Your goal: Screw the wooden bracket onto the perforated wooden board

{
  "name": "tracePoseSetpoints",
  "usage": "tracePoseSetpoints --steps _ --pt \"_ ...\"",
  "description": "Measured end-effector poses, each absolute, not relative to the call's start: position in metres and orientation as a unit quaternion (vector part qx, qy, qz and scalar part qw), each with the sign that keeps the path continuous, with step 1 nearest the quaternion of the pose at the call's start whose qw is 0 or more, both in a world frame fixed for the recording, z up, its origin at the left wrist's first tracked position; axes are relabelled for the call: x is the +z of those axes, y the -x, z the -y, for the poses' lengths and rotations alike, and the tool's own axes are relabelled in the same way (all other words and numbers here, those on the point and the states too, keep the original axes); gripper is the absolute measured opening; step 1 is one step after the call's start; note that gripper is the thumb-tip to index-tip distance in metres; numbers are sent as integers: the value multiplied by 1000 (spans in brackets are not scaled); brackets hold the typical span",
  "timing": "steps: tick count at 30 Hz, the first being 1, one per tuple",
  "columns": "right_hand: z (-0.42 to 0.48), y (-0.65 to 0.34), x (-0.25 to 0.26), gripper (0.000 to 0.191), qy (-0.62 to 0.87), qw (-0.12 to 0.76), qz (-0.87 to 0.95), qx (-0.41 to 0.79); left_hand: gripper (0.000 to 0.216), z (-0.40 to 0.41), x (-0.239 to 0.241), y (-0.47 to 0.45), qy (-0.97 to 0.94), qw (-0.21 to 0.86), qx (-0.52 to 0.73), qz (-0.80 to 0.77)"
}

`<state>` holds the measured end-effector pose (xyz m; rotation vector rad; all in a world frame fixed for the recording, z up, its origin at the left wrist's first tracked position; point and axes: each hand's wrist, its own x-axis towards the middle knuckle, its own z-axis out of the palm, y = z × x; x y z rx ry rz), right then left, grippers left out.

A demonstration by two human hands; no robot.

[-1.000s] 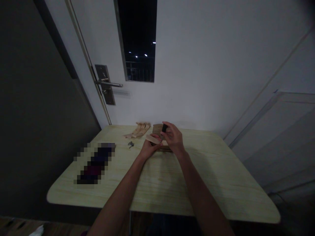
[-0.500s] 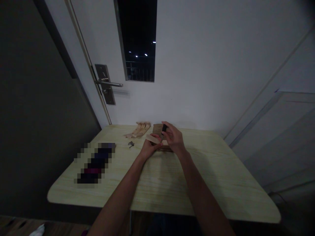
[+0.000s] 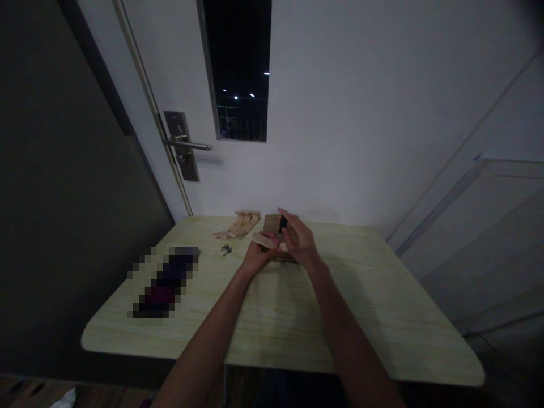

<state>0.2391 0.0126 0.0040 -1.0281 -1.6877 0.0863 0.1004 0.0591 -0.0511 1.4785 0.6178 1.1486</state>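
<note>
My left hand (image 3: 256, 259) is closed around a pale wooden piece (image 3: 263, 241) near the table's back edge. In my right hand (image 3: 301, 241) is a small screwdriver with a black handle (image 3: 283, 222), tilted, its shaft pointing down toward the wood. Fingers hide where its tip meets the wood. Behind and below my hands lies a brown wooden board (image 3: 272, 222), partly covered by them. Left of my left hand sits a small heap of metal screws (image 3: 226, 249). Farther back, several light curved wooden pieces (image 3: 243, 224) lie together.
The pale wood-grain table (image 3: 395, 317) stands against a white door with a metal handle (image 3: 189, 145) and a narrow dark window. A dark, pixelated object (image 3: 170, 280) lies on the table's left side. A white thing (image 3: 64, 398) is on the floor at lower left.
My right hand's fingers have shifted slightly around the black handle, with the index finger more extended. My left hand and the wooden piece stay in place.
</note>
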Motion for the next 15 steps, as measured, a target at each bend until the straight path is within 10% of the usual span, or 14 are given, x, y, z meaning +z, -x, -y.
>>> tracePoseSetpoints --steps 15 --pt "-14 -236 -3 37 482 577 655 77 42 -57 -48 -101 -616 562 488 -257"
